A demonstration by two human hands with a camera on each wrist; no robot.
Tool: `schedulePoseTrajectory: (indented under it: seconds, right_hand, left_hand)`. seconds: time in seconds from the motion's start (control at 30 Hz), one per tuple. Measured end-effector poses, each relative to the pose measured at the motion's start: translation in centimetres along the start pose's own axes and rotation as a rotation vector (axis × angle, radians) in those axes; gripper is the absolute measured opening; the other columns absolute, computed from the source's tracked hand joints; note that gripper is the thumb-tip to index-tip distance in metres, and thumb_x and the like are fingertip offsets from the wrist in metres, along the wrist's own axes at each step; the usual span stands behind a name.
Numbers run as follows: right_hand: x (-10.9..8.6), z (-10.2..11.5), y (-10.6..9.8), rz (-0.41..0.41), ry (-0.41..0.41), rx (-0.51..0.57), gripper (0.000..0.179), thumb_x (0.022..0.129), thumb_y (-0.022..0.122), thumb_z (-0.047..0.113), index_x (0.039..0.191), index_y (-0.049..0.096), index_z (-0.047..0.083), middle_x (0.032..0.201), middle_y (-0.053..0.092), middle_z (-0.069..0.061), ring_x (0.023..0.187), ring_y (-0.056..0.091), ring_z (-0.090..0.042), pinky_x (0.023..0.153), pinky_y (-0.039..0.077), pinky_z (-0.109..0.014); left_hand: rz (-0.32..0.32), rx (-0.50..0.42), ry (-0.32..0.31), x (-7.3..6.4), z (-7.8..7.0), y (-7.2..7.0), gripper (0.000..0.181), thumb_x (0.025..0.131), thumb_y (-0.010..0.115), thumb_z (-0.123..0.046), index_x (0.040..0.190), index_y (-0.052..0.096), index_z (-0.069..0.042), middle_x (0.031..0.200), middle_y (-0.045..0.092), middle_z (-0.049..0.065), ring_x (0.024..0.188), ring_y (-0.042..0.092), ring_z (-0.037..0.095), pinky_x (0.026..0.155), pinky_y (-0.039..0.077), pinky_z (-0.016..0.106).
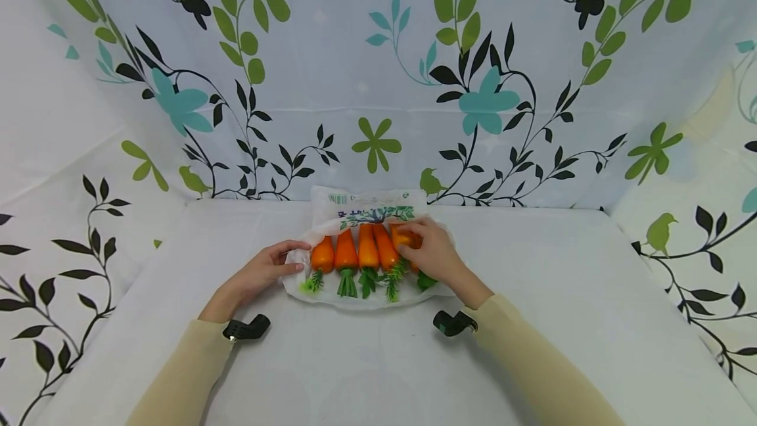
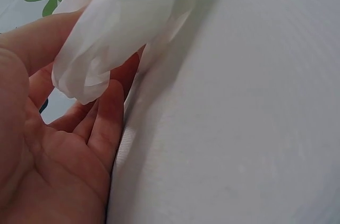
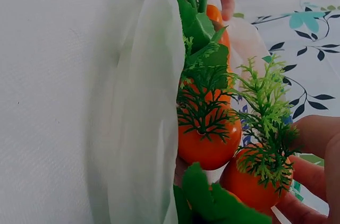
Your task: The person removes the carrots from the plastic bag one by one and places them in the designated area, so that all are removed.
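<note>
Several orange toy carrots [image 1: 345,252] with green leafy tops lie side by side on a white plastic bag [image 1: 355,303] with printing along its far part. My right hand [image 1: 434,252] grips a carrot [image 3: 257,184] near the right end of the row, its frond-like top standing up in the right wrist view. Beside it, another carrot [image 3: 210,141] lies inside the bag's raised edge. At the left end, my left hand [image 1: 266,273] holds the bag's edge, the thin plastic [image 2: 122,27] passing between thumb and fingers.
A white cloth [image 1: 349,373] covers the table. Behind it hangs a curtain [image 1: 331,84] printed with leaves, flowers and birds. Black wrist cameras [image 1: 247,327] sit on both wrists, below the beige sleeves' ends.
</note>
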State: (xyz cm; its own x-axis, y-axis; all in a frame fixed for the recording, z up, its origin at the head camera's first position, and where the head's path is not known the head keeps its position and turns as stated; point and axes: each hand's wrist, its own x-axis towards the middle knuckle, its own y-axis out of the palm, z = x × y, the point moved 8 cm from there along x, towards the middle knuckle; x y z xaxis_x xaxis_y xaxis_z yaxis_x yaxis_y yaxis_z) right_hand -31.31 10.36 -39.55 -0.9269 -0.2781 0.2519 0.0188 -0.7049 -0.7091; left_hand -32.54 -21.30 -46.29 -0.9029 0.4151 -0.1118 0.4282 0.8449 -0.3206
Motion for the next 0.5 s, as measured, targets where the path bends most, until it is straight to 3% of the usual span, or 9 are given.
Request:
schedulePoseTrajectory:
  seconds: [0.23, 0.5]
  right_hand:
    - [-0.07, -0.25, 0.06, 0.019, 0.02, 0.02, 0.039, 0.088, 0.075, 0.02, 0.123, 0.069, 0.005, 0.126, 0.054, -0.014, 0.116, 0.052, -0.034, 0.099, 0.045, -0.048]
    - [0.05, -0.19, 0.28, 0.001, 0.023, -0.001, 0.037, 0.084, 0.079, 0.022, 0.116, 0.07, 0.008, 0.129, 0.06, -0.013, 0.117, 0.054, -0.032, 0.099, 0.044, -0.048]
  left_hand:
    - [0.0, -0.01, -0.008, 0.18, -0.02, -0.03, 0.045, 0.094, 0.07, -0.017, 0.136, 0.055, -0.007, 0.143, 0.045, 0.016, 0.113, 0.047, 0.027, 0.088, 0.047, 0.023]
    - [0.002, -0.023, -0.015, 0.0, 0.12, 0.04, 0.047, 0.094, 0.07, -0.019, 0.137, 0.055, -0.007, 0.145, 0.044, 0.017, 0.114, 0.048, 0.028, 0.089, 0.048, 0.023]
